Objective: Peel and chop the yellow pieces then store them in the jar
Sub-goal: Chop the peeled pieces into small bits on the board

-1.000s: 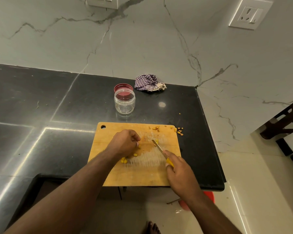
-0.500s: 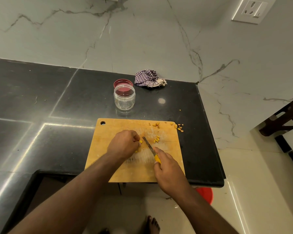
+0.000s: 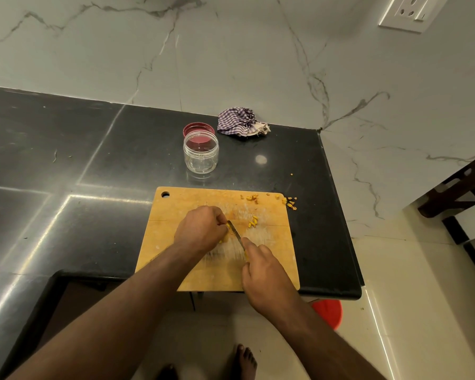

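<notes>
Chopping was mid-way, by my read: some pieces cut, nothing in the jar yet, so more cutting and the transfer were left.

Landmark = cutting board (image 3: 176, 242), wooden, on the black tabletop (image 3: 66, 160) at its near edge.

- Nearest the person, over the board's near half: right hand (image 3: 266, 272) was wrapped round a knife (image 3: 235, 233) with a yellow handle, index finger laid along the spine, blade angled toward the board's middle.
- Board middle: left hand (image 3: 200, 229) was curled, fingertips pinching down a yellow piece (image 3: 224, 238) against the blade. Most of that piece was hidden under the fingers; peeled or not, couldn't tell.
- Just right of the blade tip: small heap of chopped bits (image 3: 253, 222), bright yellow, small and irregular.
- Board's far right corner: darker orange-yellow scraps (image 3: 252, 198), some spilled off the corner onto the tabletop. Probably peelings, not sure.
- Beyond the board's far edge: jar (image 3: 201, 153), clear, open, looked empty, upright.
- Directly behind the jar, touching or nearly: red lid (image 3: 198, 128), lying upside down.
- Farther right of the lid, at the wall: crumpled checked cloth (image 3: 237, 122).
</notes>
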Tool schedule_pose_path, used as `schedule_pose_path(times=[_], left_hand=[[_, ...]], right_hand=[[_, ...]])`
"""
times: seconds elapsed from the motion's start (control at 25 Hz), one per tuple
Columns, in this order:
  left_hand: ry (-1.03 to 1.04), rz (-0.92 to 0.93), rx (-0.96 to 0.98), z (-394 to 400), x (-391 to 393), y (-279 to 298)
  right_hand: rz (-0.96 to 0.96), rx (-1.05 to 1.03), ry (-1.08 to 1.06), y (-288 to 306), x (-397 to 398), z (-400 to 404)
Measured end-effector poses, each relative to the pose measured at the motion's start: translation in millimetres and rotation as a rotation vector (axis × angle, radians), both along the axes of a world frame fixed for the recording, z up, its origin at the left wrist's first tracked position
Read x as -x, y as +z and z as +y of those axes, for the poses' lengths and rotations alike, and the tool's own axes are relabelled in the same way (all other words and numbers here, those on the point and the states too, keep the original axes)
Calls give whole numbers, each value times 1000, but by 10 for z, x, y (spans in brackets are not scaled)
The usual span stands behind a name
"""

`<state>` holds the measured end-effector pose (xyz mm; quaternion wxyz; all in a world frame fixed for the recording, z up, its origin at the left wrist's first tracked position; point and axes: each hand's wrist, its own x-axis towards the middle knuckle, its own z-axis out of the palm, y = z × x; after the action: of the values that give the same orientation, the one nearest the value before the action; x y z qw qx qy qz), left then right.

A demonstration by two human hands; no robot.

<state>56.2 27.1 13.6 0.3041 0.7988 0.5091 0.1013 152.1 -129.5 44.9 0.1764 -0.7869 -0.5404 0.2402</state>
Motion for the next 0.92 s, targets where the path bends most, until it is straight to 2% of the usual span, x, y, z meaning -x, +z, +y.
schedule_pose_path(times=[0.28, 0.52, 0.72, 0.92], left_hand=[[-7, 18, -6, 23, -20, 6], [11, 1, 15, 12, -11, -14], [-1, -34, 20, -3, 28, -12], [22, -41, 16, -18, 19, -24]], right_hand=[[-72, 124, 56, 58, 79, 102], [-36, 96, 20, 69, 78, -140], [-14, 29, 8, 87, 18, -25], [-18, 47, 38, 82, 46, 43]])
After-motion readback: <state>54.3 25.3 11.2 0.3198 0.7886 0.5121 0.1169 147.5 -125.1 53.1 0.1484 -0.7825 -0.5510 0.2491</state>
